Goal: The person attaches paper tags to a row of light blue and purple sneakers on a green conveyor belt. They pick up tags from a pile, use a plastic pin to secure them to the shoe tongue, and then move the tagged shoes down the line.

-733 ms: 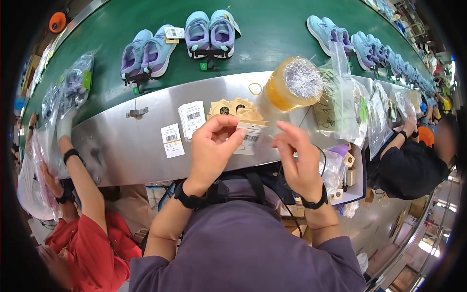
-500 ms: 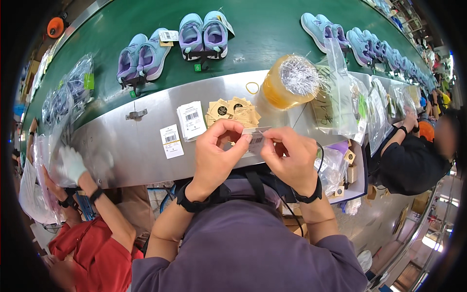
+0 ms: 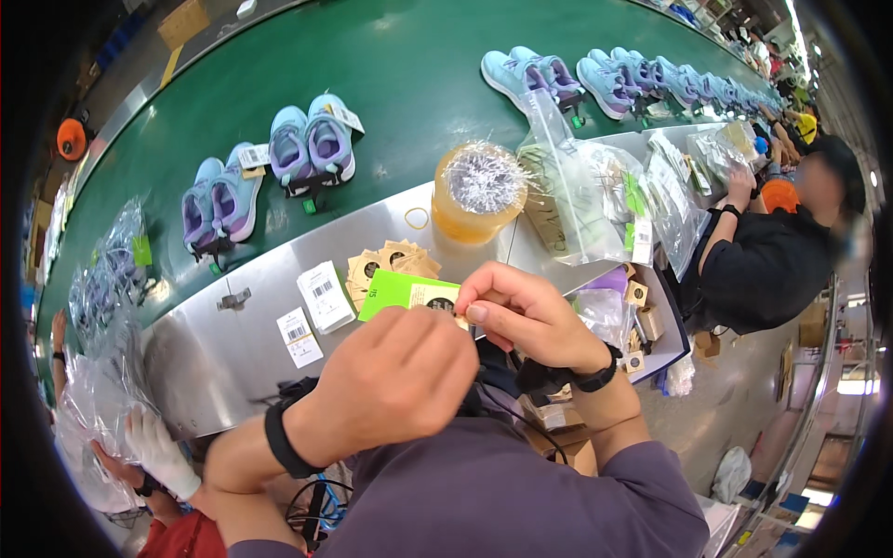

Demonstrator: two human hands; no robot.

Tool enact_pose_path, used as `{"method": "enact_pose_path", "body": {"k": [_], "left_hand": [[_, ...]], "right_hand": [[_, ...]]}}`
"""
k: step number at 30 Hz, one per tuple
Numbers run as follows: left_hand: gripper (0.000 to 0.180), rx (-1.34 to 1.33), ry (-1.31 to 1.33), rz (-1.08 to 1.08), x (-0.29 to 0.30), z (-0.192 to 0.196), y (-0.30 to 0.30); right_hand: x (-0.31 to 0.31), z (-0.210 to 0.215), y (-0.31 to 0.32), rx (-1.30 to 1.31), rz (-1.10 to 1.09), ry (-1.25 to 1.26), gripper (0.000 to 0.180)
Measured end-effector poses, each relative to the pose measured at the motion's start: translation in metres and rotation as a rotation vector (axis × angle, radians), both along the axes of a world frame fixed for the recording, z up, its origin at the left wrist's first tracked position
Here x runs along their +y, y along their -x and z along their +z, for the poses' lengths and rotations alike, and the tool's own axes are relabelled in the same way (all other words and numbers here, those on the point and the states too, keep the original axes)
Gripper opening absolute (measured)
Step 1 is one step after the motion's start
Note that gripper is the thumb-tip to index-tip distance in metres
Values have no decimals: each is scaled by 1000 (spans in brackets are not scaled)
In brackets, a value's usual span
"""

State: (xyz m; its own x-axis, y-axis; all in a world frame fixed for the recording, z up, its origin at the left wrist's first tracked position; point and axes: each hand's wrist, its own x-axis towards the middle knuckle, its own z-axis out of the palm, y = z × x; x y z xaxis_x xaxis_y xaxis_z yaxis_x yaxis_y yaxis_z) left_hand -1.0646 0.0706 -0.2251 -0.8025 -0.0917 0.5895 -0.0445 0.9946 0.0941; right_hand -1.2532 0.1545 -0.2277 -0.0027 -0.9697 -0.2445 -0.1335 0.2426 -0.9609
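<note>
In front of my chest, both hands meet at a green hang tag (image 3: 383,290) with a small kraft-brown tag (image 3: 426,296) lying over it. My left hand (image 3: 395,372) is closed at the lower edge of these tags, its fingertips hidden behind the knuckles. My right hand (image 3: 530,321) pinches at the right end of the tags. Just beyond lie a stack of white barcode tags (image 3: 324,296), a single white barcode tag (image 3: 298,337) and a fanned pile of kraft tags (image 3: 372,270).
A yellowish tub of white plastic strands (image 3: 484,191) stands beside a rubber band (image 3: 416,219). Light-blue shoes (image 3: 312,144) line the green conveyor (image 3: 400,84). Plastic bags (image 3: 567,205) lie at right, above a box (image 3: 665,339). Co-workers flank me: a gloved hand (image 3: 158,446), a black-clad person (image 3: 772,270).
The tag between my hands, white side showing before, now shows green with a kraft tag over it. My left hand has turned knuckles up. The view has shifted, moving the bench leftward.
</note>
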Motion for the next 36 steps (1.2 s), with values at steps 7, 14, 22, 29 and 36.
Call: {"method": "enact_pose_path", "body": {"k": [7,14,22,29,36], "left_hand": [[19,-331,128,-212,-15,73,79],[18,275,-1043,-574,-133,163,258],[34,-397,-862,-145,-257,3,431],[40,-504,-524,-134,-249,-118,419],[31,-635,-441,-188,-282,-103,234]], "right_hand": [[13,22,43,673,-309,742,16],[47,82,130,167,-734,685,10],[65,89,166,471,-655,382,8],[-5,132,211,688,-521,200,23],[-182,97,244,598,53,134,25]]}}
